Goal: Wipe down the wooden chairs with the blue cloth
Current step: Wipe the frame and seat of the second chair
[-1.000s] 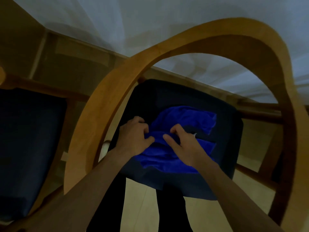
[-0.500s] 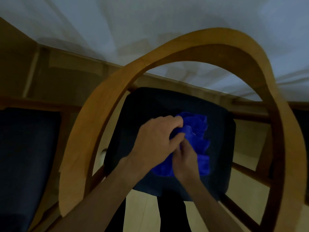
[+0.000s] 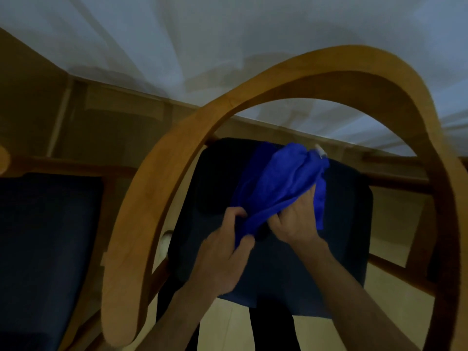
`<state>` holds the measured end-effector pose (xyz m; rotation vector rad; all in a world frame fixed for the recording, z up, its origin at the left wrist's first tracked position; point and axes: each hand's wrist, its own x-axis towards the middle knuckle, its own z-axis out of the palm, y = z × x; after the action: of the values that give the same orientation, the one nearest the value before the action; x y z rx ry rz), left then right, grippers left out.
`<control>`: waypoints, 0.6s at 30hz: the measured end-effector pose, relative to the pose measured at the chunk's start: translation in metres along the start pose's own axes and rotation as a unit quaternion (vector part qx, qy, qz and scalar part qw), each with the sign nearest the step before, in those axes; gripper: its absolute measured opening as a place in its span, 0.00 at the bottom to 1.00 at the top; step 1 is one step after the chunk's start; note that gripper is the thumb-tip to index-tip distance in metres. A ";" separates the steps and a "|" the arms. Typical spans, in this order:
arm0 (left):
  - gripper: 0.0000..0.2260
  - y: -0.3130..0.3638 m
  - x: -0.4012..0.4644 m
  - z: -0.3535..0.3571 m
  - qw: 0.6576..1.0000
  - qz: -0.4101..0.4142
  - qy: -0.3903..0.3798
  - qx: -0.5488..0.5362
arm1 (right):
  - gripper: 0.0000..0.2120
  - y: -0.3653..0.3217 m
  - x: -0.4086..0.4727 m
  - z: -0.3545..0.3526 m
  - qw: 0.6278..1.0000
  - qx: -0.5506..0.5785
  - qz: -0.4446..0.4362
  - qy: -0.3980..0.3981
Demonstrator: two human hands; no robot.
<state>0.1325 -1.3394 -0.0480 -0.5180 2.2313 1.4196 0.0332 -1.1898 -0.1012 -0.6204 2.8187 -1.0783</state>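
Observation:
A wooden chair with a curved backrest arches over its dark blue seat cushion below me. The blue cloth is bunched and lifted above the seat. My left hand pinches the cloth's near corner between thumb and fingers. My right hand grips the cloth from beneath, fingers curled into its folds. A small white tag shows at the cloth's far end.
A second chair with a dark seat stands to the left. A table draped in a white cloth runs across the top, its wooden frame beneath. Pale floor and my dark trouser legs show below the seat.
The cloth lay spread on the seat, then was gathered up. Both hands have lifted it off the cushion and moved it to the right, with the left hand now lower on its near corner.

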 end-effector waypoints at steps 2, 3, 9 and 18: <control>0.17 -0.007 0.001 -0.002 0.998 0.000 -0.046 0.047 | 0.23 0.002 -0.002 -0.004 0.999 -0.035 -0.030 -0.006; 0.17 -0.011 0.002 -0.002 0.995 -0.003 -0.060 0.080 | 0.25 0.002 -0.001 -0.006 0.999 -0.031 -0.036 -0.016; 0.29 -0.035 0.004 -0.006 0.985 -0.077 0.055 0.145 | 0.32 0.017 0.030 0.015 0.962 -0.147 -0.061 -0.223; 0.28 -0.055 0.012 -0.022 0.981 -0.089 0.091 0.146 | 0.21 0.011 0.068 0.073 0.901 -0.252 -0.053 -0.349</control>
<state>0.1483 -1.3822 -0.0879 -0.7470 2.4115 0.9688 -0.0184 -1.2544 -0.1574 -0.9644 2.3927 -0.0441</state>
